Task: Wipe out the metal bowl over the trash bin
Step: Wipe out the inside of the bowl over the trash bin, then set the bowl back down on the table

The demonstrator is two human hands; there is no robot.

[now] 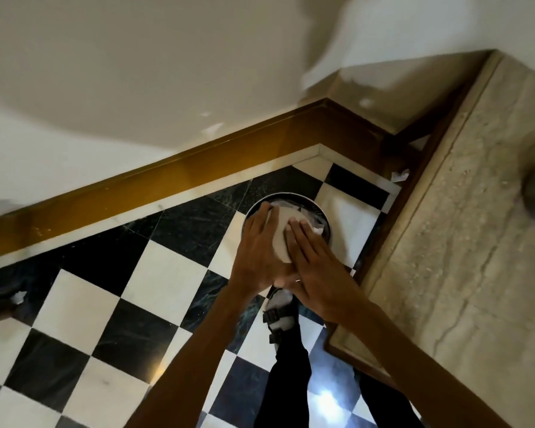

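Forearms nearest, reaching toward twelve o'clock. Left hand (260,251) cups metal bowl (280,234) from nine o'clock, fingers together along its rim. Right hand (314,264) presses flat inside from three o'clock, fingers together; any wipe beneath hidden. Bowl held tilted, directly above trash bin (325,225) on checkered floor (155,273). Bin lined, with crumpled white paper inside at two o'clock. Bowl contents unreadable, pale and blurred. Likely risks: slipping from one-handed grip into bin; scraps missing the rim, like paper scrap (399,176) already lying beyond.
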